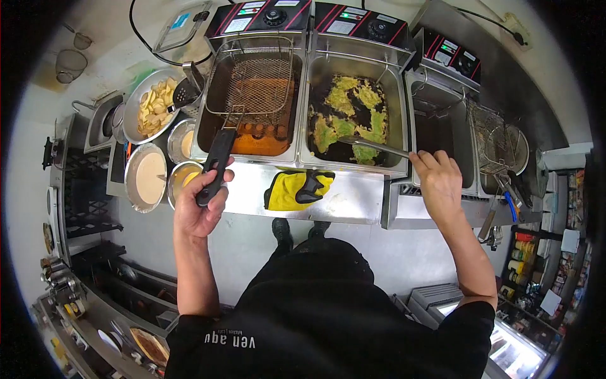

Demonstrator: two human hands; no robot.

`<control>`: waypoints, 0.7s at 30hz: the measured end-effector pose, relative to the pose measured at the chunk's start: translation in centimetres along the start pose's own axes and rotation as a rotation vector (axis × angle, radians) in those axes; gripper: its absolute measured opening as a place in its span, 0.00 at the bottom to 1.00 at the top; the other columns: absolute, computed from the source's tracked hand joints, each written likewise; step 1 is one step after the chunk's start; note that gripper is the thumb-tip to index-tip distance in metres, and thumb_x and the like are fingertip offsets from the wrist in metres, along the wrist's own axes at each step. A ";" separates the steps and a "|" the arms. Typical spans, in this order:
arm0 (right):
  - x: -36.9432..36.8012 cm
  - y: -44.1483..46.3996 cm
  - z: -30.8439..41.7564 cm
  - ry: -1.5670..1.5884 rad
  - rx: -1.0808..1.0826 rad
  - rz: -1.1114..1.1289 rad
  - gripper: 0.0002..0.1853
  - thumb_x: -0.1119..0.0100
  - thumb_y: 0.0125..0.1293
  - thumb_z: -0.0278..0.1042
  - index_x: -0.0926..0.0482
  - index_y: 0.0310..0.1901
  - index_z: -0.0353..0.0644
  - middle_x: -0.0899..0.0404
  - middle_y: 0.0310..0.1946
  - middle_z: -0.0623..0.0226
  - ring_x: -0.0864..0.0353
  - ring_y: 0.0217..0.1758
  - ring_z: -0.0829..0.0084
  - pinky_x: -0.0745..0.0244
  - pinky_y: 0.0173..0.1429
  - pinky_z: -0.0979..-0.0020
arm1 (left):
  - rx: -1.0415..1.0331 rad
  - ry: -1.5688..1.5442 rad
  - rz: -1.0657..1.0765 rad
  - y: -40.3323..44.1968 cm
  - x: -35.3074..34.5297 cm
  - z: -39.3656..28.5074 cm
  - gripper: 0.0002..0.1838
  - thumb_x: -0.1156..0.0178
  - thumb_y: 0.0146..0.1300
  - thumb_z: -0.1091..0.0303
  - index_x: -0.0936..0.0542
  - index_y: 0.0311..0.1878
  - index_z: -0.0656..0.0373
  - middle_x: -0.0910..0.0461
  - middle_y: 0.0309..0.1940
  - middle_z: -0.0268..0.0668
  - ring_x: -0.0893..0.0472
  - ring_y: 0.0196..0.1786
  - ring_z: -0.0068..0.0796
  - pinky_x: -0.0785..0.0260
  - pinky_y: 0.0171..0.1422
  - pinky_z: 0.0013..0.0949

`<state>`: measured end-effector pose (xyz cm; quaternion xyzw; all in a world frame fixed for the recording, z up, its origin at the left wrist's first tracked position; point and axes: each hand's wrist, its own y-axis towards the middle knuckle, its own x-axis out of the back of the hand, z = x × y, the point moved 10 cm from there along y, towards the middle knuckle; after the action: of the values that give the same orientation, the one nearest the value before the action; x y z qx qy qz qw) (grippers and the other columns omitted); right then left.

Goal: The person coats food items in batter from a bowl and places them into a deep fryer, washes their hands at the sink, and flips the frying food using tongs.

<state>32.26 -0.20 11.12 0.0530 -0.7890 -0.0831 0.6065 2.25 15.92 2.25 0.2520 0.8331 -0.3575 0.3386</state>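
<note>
My left hand (201,201) is closed around the black handle of a wire fryer basket (259,82), which hangs over the left fryer (203,126) with its orange-brown oil. Round shapes show in that oil below the basket. In my right hand (437,180) is the end of a long metal utensil (384,147), perhaps tongs; its far end reaches into the middle fryer (404,136). Several green and yellow battered pieces (341,98) float in the dark oil there, and the utensil's tip touches or lies close to one of them.
A yellow and black glove (295,191) lies on the steel ledge. At left stand a bowl of sliced pale food (156,108), a bowl of batter (146,177) and smaller bowls. To the right are a third fryer (435,142), another wire basket (499,142) and hanging tools.
</note>
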 end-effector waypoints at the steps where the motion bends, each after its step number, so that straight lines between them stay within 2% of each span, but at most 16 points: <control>1: 0.6 0.3 -0.1 0.003 -0.010 -0.015 0.17 0.45 0.48 0.27 0.19 0.42 0.39 0.23 0.33 0.70 0.28 0.34 0.70 0.32 0.37 0.70 | 0.011 0.005 -0.003 0.0 0.0 0.0 0.22 0.54 0.66 0.70 0.38 0.60 0.73 0.27 0.38 0.43 0.34 0.15 0.18 0.45 0.10 0.18; 8: 3.5 1.5 -0.1 -0.013 -0.027 -0.003 0.15 0.46 0.48 0.26 0.18 0.39 0.40 0.24 0.28 0.69 0.28 0.33 0.69 0.30 0.38 0.71 | 0.018 -0.011 0.031 0.0 -0.2 0.0 0.21 0.54 0.66 0.70 0.37 0.59 0.72 0.26 0.38 0.43 0.34 0.16 0.18 0.46 0.10 0.18; 15: 6.5 2.3 -0.5 0.056 -0.073 0.003 0.13 0.43 0.46 0.24 0.17 0.36 0.42 0.23 0.27 0.68 0.26 0.30 0.67 0.27 0.37 0.68 | 0.027 -0.001 0.048 0.2 0.2 -0.1 0.20 0.53 0.65 0.70 0.35 0.58 0.70 0.25 0.38 0.42 0.34 0.16 0.19 0.46 0.10 0.19; 21: 5.6 3.4 -2.2 0.147 -0.147 0.146 0.08 0.39 0.51 0.26 0.16 0.35 0.46 0.20 0.29 0.66 0.21 0.32 0.62 0.25 0.39 0.64 | 0.018 0.024 0.040 0.2 0.3 -0.1 0.20 0.51 0.64 0.69 0.34 0.57 0.70 0.24 0.37 0.41 0.34 0.16 0.19 0.46 0.11 0.19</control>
<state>33.01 2.00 17.66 -0.0432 -0.7358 -0.0919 0.6695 2.10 16.19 2.02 0.2758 0.8287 -0.3551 0.3332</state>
